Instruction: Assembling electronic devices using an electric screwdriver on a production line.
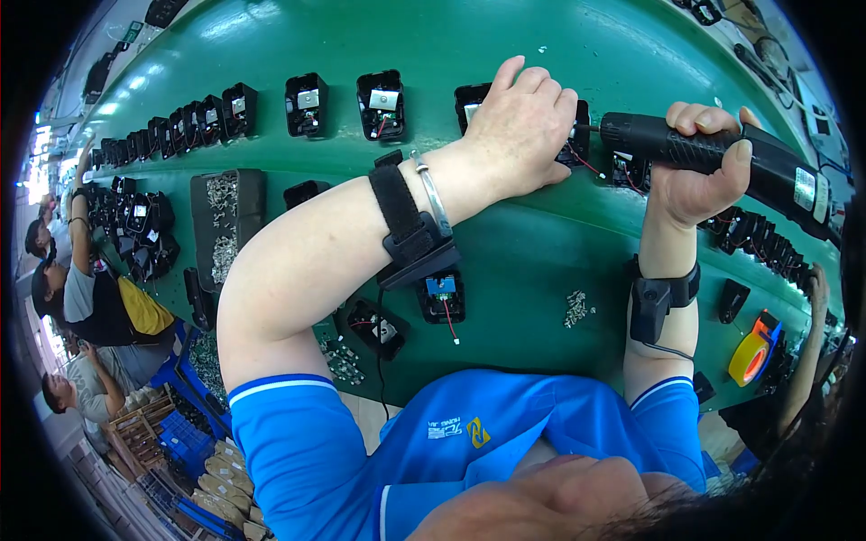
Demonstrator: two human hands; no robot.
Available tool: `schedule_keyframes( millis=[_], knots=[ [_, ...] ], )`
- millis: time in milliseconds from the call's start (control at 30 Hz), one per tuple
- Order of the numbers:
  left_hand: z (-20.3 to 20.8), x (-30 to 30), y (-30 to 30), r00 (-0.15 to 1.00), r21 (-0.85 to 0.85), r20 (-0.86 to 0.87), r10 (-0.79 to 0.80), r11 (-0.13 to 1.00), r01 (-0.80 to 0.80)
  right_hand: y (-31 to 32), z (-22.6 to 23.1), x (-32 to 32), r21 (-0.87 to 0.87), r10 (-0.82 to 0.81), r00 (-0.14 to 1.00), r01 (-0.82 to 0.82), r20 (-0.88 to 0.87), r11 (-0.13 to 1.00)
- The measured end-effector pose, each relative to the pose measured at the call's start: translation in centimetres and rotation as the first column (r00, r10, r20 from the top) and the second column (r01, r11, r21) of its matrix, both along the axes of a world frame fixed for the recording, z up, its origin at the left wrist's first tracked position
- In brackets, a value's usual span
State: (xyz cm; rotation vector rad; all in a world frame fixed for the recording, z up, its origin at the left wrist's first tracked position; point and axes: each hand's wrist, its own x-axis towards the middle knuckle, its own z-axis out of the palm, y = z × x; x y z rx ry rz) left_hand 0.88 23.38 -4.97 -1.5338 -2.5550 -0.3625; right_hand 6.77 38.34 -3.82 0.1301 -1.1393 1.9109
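Observation:
My right hand (699,171) is wrapped round a black electric screwdriver (667,140) that lies nearly level. Its bit points left, at a black plastic housing (582,119) with a red wire coming out. My left hand (523,131) rests over that housing and grips it, its back covering most of it; some fingertips are hidden. Just left of the hand, another black housing (467,101) shows in part. Further left along the row stand open housings with metal plates and wires inside, such as this black housing (381,104).
A dark tray of screws (225,221) stands left on the green table (505,243). Loose screws (575,308) lie in front of me. A housing with a blue part (442,293) sits near my left forearm. Orange-yellow tape (749,356) is at right. Other people work at both sides.

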Motion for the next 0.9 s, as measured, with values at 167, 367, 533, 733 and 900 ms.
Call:
schedule_keyframes(
  millis=[167, 367, 533, 733, 900],
  knots=[
    [0.0, 0.2, 0.1, 1.000, 0.009, -0.026, -0.003, 1.000, 0.004, -0.1, -0.1, 0.0, 0.022, 0.019, 1.000, -0.018, -0.008, 1.000],
    [0.0, 0.2, 0.2, 0.999, -0.001, -0.034, 0.002, 1.000, -0.002, -0.3, -0.2, 0.1, 0.085, 0.074, 0.996, -0.070, -0.049, 0.994],
    [0.0, 0.0, 0.3, 0.999, 0.006, -0.045, -0.010, 1.000, 0.010, -0.7, -0.2, 0.0, 0.253, 0.090, 0.992, -0.065, -0.089, 0.965],
    [-0.1, 0.0, 0.2, 1.000, -0.035, 0.030, 0.000, 0.999, 0.001, -1.0, -0.7, -0.3, 0.314, 0.253, 0.953, -0.193, -0.166, 0.930],
    [-1.0, -0.4, 0.0, 0.994, 0.014, -0.101, -0.045, 0.999, 0.047, -1.4, -1.5, -0.4, 0.327, 0.299, 0.937, -0.230, -0.179, 0.917]
  ],
)
